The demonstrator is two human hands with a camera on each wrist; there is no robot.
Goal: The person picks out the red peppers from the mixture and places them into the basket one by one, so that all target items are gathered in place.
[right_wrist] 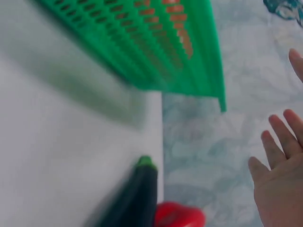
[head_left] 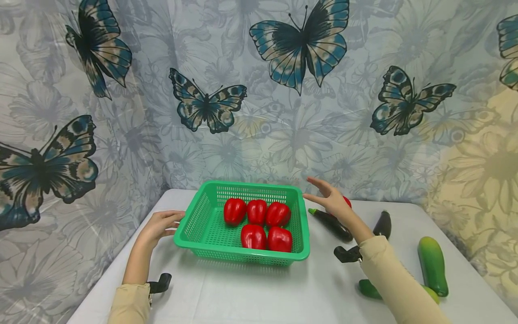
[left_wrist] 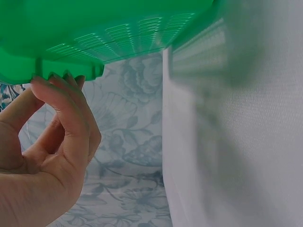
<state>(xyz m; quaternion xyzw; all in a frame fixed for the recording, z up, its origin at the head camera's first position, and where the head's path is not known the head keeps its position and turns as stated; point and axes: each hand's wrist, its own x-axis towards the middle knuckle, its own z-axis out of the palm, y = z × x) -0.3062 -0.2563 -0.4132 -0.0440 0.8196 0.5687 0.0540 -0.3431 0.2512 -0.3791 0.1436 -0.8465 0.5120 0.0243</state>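
A green plastic basket [head_left: 243, 256] stands on the white table with several red bell peppers [head_left: 253, 237] inside, mostly toward its right side. My left hand [head_left: 159, 225] is at the basket's left rim. In the left wrist view its bent fingertips [left_wrist: 54, 78] touch the rim's edge, not wrapped round it. Just outside the right rim, my right hand [head_left: 329, 202] hovers with spread fingers, holding nothing; the right wrist view shows its palm [right_wrist: 284, 179] apart from the basket. Behind this hand another red pepper [head_left: 347, 201] is mostly hidden. A dark eggplant [head_left: 329, 222] lies below it.
To the right, a second eggplant [head_left: 383, 225] is partly behind the right forearm. A large green squash-like vegetable [head_left: 433, 265] lies farther right. Another green vegetable [head_left: 368, 289] is partly covered by the right sleeve. A butterfly-patterned cloth [head_left: 283, 148] hangs behind the table.
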